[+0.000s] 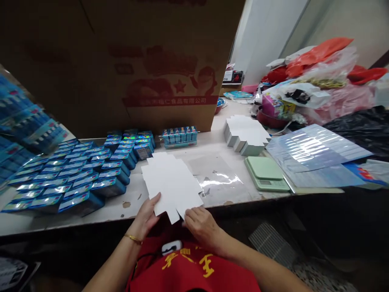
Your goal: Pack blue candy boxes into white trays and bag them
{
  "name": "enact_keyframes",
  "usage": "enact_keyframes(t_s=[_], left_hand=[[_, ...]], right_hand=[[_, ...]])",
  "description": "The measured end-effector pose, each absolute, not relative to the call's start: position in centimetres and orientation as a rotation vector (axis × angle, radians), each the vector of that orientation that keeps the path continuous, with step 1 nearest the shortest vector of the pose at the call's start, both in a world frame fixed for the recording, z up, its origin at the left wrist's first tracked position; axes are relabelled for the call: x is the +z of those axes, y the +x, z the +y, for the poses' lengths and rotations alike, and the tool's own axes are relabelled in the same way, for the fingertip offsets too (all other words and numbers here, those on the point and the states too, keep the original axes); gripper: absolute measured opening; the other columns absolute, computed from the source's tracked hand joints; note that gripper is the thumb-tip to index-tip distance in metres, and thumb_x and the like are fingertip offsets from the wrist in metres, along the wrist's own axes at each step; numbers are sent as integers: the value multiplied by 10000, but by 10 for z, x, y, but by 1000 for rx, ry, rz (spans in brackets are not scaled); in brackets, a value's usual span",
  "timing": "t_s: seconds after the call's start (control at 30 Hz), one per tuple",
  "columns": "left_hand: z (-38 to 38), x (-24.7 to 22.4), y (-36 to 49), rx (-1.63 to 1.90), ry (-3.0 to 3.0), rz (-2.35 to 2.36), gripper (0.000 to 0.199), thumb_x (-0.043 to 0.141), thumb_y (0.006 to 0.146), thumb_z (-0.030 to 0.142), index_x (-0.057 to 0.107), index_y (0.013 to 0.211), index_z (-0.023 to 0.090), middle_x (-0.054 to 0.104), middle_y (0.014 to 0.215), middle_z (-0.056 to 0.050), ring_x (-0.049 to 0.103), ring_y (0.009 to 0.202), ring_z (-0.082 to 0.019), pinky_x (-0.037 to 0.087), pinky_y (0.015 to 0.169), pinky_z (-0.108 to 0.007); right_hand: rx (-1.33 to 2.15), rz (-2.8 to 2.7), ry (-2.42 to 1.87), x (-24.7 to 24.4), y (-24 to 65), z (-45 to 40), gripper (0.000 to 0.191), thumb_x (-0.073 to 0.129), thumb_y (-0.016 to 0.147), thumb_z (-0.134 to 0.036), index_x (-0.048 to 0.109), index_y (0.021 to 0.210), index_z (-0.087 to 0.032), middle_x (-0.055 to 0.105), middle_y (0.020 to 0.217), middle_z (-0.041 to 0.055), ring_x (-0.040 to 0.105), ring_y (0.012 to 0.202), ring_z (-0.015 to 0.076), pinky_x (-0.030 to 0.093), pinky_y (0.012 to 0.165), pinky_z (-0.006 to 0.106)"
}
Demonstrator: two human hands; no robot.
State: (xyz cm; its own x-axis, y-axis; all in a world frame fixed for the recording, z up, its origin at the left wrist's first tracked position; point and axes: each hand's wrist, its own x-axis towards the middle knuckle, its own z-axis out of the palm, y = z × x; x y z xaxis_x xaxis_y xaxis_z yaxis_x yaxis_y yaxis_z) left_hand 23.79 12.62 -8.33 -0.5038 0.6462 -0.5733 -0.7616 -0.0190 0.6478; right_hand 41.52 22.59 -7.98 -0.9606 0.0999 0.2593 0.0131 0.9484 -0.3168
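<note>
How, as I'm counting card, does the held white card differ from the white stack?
The card is held in the left hand and right hand; the stack is untouched. The card looks thin; the stack is thick, many-layered. The card overhangs the table; the stack sits further back on it. Both are white-topped with notched edges.

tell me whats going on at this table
A person holds a flat white card cutout, the left hand on one side and the right hand pinching its near edge. Rows of small blue boxes stand to the left. To the right are a stack of white cutouts and a green scale.
</note>
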Motion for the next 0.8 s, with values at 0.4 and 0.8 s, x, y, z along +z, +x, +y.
enact_keyframes(t_s=[0.4, 0.8], left_hand=[[95, -100, 240, 1863, -60, 1207, 323, 628, 732, 252, 550, 1032, 160, 657, 1010, -87, 614, 947, -220, 514, 833, -349], [111, -108, 262, 2020, -171, 1327, 172, 441, 840, 137, 517, 994, 150, 654, 977, -73, 624, 908, -152, 505, 843, -308]], right_hand=[[1545, -1891, -997, -109, 373, 310, 209, 571, 689, -394, 570, 748, -193, 611, 729, 33, 566, 692, 207, 461, 611, 305], [743, -2074, -872, -121, 368, 295, 402, 395, 840, -315, 535, 1168, -128, 573, 1095, 119, 527, 1000, 230, 447, 837, 385]])
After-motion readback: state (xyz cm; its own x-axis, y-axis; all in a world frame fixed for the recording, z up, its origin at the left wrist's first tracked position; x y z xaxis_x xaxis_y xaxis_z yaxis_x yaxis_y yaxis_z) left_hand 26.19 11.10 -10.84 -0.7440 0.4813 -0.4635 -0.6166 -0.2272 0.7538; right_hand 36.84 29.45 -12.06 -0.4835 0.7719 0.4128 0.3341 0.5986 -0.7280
